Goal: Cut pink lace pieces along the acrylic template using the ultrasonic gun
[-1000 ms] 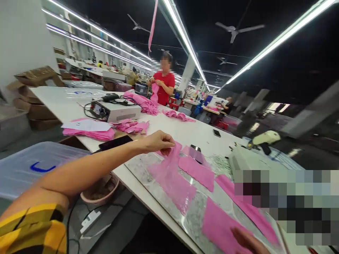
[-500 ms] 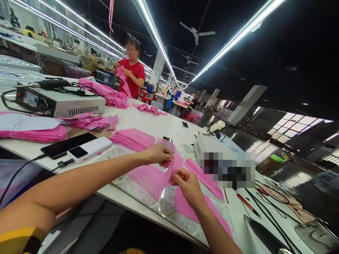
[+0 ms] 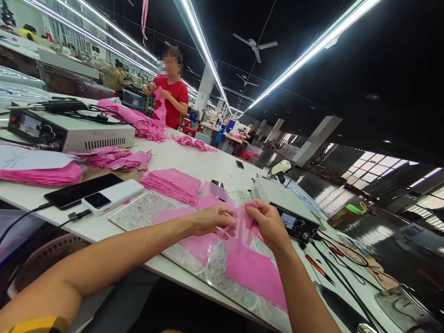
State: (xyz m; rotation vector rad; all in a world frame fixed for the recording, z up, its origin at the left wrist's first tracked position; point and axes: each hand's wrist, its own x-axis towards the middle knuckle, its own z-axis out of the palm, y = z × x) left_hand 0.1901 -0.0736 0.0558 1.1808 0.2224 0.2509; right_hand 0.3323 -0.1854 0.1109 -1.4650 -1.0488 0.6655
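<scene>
Fingertips of the left hand (image 3: pixel 211 221) and the right hand (image 3: pixel 267 222) pinch the two sides of one thin pink fabric piece (image 3: pixel 241 226), fingers clamped on it, lifting it just above the glass work plate (image 3: pixel 138 212) at the near edge of the white table (image 3: pixel 194 159). More cut pink pieces (image 3: pixel 256 275) lie flat on the plate below the hands; a stack of pink pieces (image 3: pixel 173 183) sits just beyond its far edge, and a grey control box (image 3: pixel 287 215) stands beside its right end. A white power bank (image 3: pixel 113 196) rests left of the plate. By appearances the piece is being separated or straightened; laying it down would call for keeping both edges taut and square to the plate.
</scene>
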